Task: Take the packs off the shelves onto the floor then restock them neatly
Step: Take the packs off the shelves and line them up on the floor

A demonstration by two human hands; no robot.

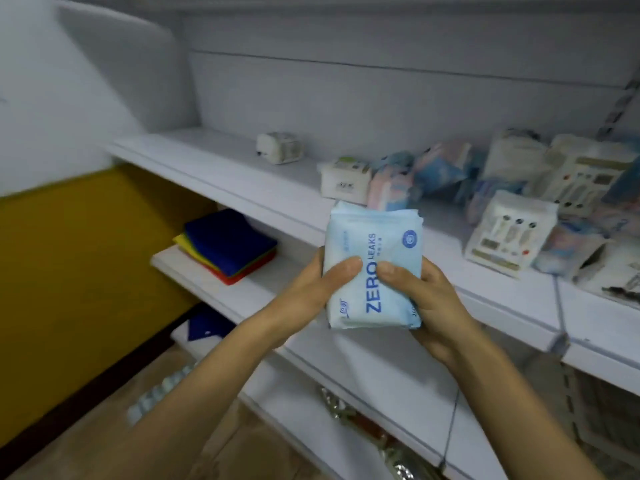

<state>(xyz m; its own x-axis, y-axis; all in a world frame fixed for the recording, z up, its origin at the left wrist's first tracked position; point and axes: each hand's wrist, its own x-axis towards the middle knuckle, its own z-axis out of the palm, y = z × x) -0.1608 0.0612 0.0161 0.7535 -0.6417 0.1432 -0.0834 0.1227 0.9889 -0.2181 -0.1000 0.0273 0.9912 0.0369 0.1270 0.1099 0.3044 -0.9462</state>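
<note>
A light blue pack printed "ZERO LEAKS" is held upright in front of the white shelves. My left hand grips its left side with the thumb across the front. My right hand grips its right side, thumb on the front too. Behind it, on the upper shelf, lie several packs: a small white one alone at the back, a white pack, pink and blue packs, and white printed packs in a loose jumble to the right.
A stack of coloured cloths, blue on top, sits on the lower shelf. A blue sheet lies on a shelf below. Blister strips lie on the tiled floor, shiny packets on the bottom shelf. A yellow wall is left.
</note>
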